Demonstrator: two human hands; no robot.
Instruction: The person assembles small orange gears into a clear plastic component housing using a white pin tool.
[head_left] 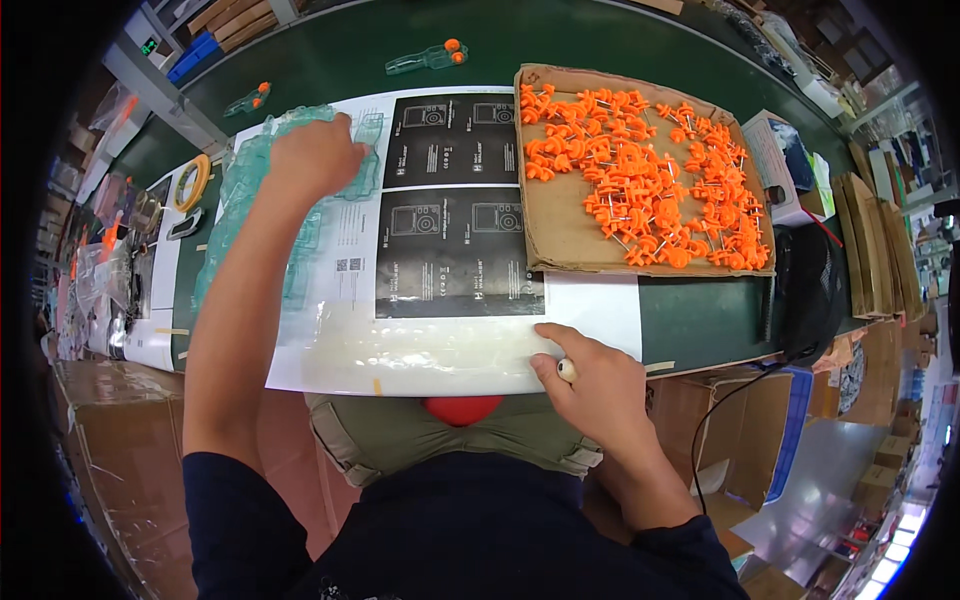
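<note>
My left hand [318, 158] reaches over a pile of translucent green plastic parts [265, 190] at the left of the table. Its fingers curl down among the parts; the fingertips are hidden, so what they grip cannot be made out. By the table's front edge, my right hand [600, 385] is closed around a cream-coloured, round-ended piece [567, 370], most of which the palm covers. To the right, a shallow cardboard tray [560, 225] holds many orange plastic pieces [640, 180] with thin metal pins.
Printed black-and-white sheets [455, 250] lie under the parts on the green table [700, 310]. Two green pieces with orange ends [428, 58] [250, 98] lie farther back. A yellow tape roll [192, 183] is at left; a black bag [812, 290] and white box [778, 165] stand at right.
</note>
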